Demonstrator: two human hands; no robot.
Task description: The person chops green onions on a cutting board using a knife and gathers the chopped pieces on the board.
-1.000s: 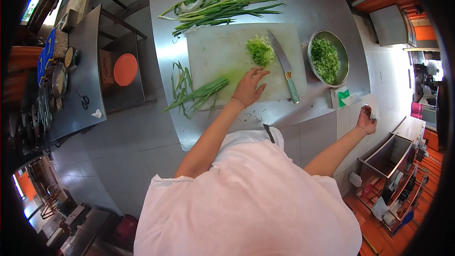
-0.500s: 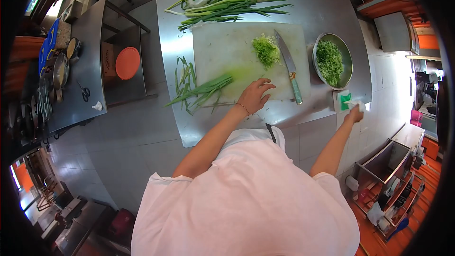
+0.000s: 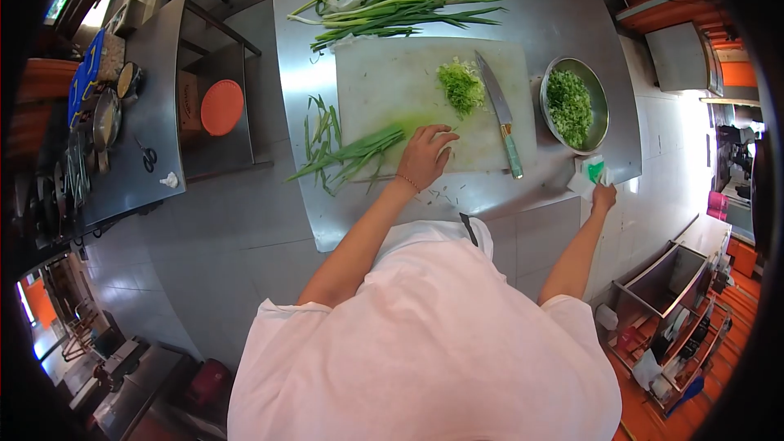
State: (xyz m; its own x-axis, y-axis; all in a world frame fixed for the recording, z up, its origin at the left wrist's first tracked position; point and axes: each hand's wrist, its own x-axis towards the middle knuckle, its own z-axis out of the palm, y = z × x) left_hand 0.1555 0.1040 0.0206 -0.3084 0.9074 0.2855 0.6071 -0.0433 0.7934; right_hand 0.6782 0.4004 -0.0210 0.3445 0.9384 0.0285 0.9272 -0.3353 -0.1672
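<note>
Head view: left hand (image 3: 426, 155) loosely spread; right hand (image 3: 604, 196) at green-and-white packet (image 3: 585, 175), can't tell its grip from here.
Knife (image 3: 504, 118) right of left hand, tip forward; scallion bundle (image 3: 363, 152) lengthwise leftward, blunt end handward.

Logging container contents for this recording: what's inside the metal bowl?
The metal bowl holds a heap of chopped greens. Anything beneath the heap is covered and cannot be seen.

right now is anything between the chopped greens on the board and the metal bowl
Yes, the knife: its blade lies on the board between the chopped greens and the metal bowl. Nothing else visible stands between them.
</note>
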